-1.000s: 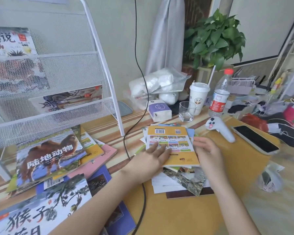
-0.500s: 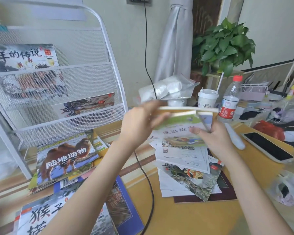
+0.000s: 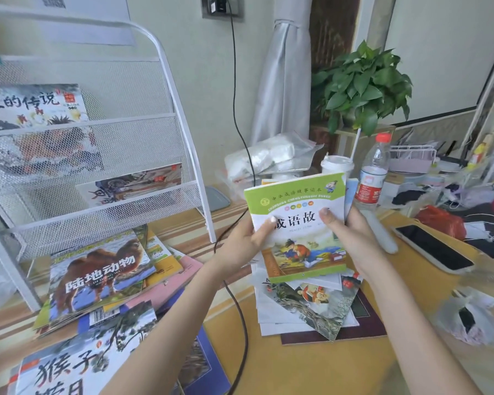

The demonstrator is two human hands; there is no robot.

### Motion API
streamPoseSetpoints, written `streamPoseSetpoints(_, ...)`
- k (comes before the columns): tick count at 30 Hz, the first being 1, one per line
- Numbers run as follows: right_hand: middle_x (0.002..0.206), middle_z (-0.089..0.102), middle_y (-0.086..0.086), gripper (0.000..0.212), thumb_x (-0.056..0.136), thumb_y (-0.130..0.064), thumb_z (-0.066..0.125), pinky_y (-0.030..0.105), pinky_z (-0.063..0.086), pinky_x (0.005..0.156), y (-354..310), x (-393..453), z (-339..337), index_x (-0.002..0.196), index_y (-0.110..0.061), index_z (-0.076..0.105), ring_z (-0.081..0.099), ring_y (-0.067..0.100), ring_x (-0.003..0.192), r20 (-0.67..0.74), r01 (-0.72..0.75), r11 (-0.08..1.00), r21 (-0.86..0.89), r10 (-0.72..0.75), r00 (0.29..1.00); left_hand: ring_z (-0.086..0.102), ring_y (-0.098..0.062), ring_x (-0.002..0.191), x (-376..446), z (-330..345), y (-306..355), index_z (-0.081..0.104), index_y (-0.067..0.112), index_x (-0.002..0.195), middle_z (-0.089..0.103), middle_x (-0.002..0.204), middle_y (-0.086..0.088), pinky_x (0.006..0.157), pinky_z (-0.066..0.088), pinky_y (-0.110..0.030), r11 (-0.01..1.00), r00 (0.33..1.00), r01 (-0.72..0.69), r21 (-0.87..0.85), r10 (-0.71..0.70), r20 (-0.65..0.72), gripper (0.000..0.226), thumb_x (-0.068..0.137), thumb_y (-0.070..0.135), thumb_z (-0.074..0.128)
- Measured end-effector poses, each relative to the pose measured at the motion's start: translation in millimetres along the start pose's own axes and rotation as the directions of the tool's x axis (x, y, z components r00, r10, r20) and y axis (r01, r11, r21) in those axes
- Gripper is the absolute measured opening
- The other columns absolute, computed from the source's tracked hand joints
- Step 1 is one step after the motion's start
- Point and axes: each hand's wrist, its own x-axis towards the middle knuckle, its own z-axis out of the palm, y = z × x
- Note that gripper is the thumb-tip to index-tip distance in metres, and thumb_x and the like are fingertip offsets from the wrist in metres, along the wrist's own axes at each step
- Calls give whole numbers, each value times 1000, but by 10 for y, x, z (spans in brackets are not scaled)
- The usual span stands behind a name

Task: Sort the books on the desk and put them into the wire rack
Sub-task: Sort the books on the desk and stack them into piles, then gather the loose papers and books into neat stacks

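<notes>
- The green-covered book point(image 3: 298, 226) is held upright above the table point(image 3: 297, 363), cover toward the camera, with more thin books stacked behind it.
- The left hand point(image 3: 244, 243) has its grip clamped on the green-covered book's left edge, thumb lying across the cover.
- The right hand point(image 3: 351, 238) has its grip clamped on the right edge, thumb on the cover and fingers behind the stack.
- Directly below the green-covered book, a loose pile of books point(image 3: 311, 303) lies flat on the table.
- Left of the green-covered book stands the white wire rack point(image 3: 183, 138), with one picture book point(image 3: 32, 109) in its upper pocket and another point(image 3: 134, 183) in the lower one.
- Left of and below the green-covered book, in front of the rack, the camel book point(image 3: 97, 272) tops a second spread of books.
- Right of the green-covered book, a water bottle point(image 3: 372, 172) stands upright and a phone point(image 3: 434, 248) lies flat.
- A black cable point(image 3: 240, 323) runs across the table between the two piles.
</notes>
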Motion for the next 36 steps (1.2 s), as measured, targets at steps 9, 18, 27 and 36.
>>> streamPoseSetpoints(9,106,62,-17,22,93,-10,54,8,45,77,113,30,-40,110,-25,56,60,-14,90,-137,35,993,117,-19,990,60,6,103,67,-129,-284,54,20,122,65,114,9,89,48,-17,996,996,-70,49,67,66,45,82,6,71)
streamPoseSetpoints(18,127,60,-9,50,76,-46,63,44,35,109,29,46,-232,123,-30,56,52,11,122,-263,7,942,336,87,961,69,-13,70,73,-445,-198,69,11,98,75,85,0,57,53,-25,992,999,39,-119,-43,-30,11,91,11,61)
streamPoseSetpoints(27,124,62,-11,44,79,-45,60,41,39,106,-78,-23,-451,121,-33,57,55,8,118,-348,74,913,400,76,935,65,-19,71,146,-450,-285,62,10,92,69,88,-7,66,54,-32,914,871,394,-100,-406,-278,5,89,12,65)
streamPoseSetpoints(36,106,60,-24,29,98,-25,47,11,44,74,-167,6,-556,127,-21,50,58,-20,85,-417,100,961,259,18,909,50,-26,90,150,-501,-368,44,-2,127,57,114,-16,70,43,-33,675,817,577,459,-478,-324,46,88,16,60)
